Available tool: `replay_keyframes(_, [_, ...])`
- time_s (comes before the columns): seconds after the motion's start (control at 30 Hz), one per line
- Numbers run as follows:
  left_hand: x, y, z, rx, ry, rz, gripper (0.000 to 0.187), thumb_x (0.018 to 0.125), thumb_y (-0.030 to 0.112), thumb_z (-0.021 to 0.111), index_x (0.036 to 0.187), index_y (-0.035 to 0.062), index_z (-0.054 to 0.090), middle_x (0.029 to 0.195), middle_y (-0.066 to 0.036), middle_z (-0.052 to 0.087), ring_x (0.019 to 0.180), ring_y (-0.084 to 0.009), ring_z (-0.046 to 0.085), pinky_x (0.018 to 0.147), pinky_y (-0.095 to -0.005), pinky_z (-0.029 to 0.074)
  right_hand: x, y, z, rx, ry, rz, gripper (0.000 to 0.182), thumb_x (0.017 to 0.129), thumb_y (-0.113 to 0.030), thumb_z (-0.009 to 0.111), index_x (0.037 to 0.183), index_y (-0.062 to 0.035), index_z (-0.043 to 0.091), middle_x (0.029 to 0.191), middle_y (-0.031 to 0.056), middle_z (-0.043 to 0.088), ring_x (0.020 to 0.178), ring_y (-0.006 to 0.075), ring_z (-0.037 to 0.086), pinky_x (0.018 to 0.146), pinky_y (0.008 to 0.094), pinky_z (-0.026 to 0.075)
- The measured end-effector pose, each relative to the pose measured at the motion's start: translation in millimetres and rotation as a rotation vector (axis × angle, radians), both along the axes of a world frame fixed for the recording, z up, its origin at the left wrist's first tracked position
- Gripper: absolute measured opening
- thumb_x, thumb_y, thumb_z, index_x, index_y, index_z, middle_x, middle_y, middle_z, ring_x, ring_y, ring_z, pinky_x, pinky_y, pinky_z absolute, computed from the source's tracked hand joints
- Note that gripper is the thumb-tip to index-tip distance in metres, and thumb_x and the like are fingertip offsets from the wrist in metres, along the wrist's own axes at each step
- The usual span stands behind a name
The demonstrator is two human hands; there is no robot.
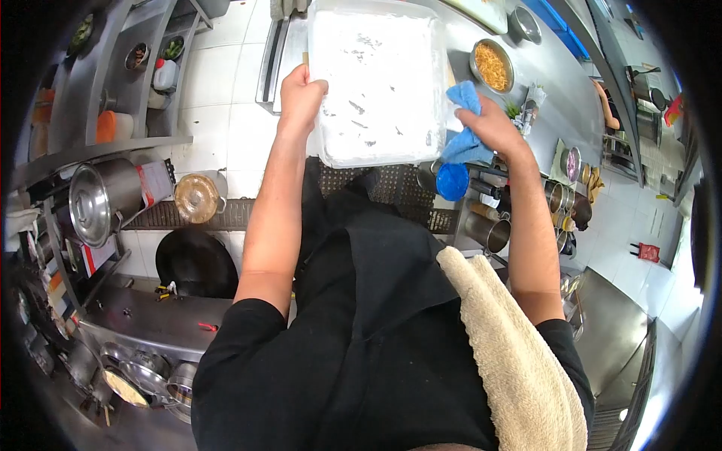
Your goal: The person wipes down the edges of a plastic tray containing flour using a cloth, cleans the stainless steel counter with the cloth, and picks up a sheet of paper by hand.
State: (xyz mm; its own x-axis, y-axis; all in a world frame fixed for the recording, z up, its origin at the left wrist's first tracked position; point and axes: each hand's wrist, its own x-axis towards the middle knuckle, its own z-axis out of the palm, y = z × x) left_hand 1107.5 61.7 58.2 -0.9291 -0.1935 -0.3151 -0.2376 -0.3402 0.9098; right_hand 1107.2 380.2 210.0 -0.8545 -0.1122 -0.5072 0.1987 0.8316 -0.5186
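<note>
Head view. The left hand (303,98) is clamping the left edge of a translucent, rectangular plastic tub (380,159), its thumb lying over the rim and its fingers curling behind the outer wall. The tub is sitting at the top centre of the view, in front of the person's body; its inside is showing white with scattered grey flecks, and whether these are marks or contents I cannot tell. The right hand (492,128) is clutching a crumpled light-blue cloth (468,124), thumb pressing on top, and the cloth is lying against the tub's right side. Whether any right-hand finger is touching the tub itself, I cannot tell.

To the right, a round steel bowl (510,84) holding orange-brown shreds (492,66) is resting on a grey metal counter (560,94). A second, smaller steel bowl (524,25) is standing near it. A round bright-blue plastic piece (453,181) is showing just below the cloth. A beige terry towel (511,353) is hanging over the person's right side. At left, a black wok (194,263) is lying below a lidded steel pot (124,192).
</note>
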Motion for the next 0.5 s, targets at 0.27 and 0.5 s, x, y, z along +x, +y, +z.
replay_keyframes(0.27, [-6, -26, -49, -0.396, -0.079, -0.134, 0.017, 0.085, 0.012, 0.072, 0.084, 0.0037, 0.057, 0.076, -0.002, 0.058, 0.069, -0.0123, 0.054, 0.063, -0.0307, 0.046, -7, 21, 7, -0.192, 0.061, -0.177, 0.022, 0.096, -0.022, 0.066, 0.110, -0.0047, 0.062, 0.087, -0.0006, 0.061, 0.080, 0.0109, 0.056, 0.074, 0.0287, 0.046])
replay_keyframes(0.5, [18, -41, 39, -0.367, 0.063, 0.147, 0.035, 0.096, 0.036, 0.073, 0.104, 0.0031, 0.063, 0.097, -0.006, 0.067, 0.088, -0.0165, 0.062, 0.078, -0.0320, 0.051, 7, -15, 68, -0.768, -0.076, -0.259, 0.010, 0.095, -0.017, 0.065, 0.091, -0.0096, 0.059, 0.077, -0.0027, 0.057, 0.071, 0.0066, 0.052, 0.064, 0.0234, 0.041])
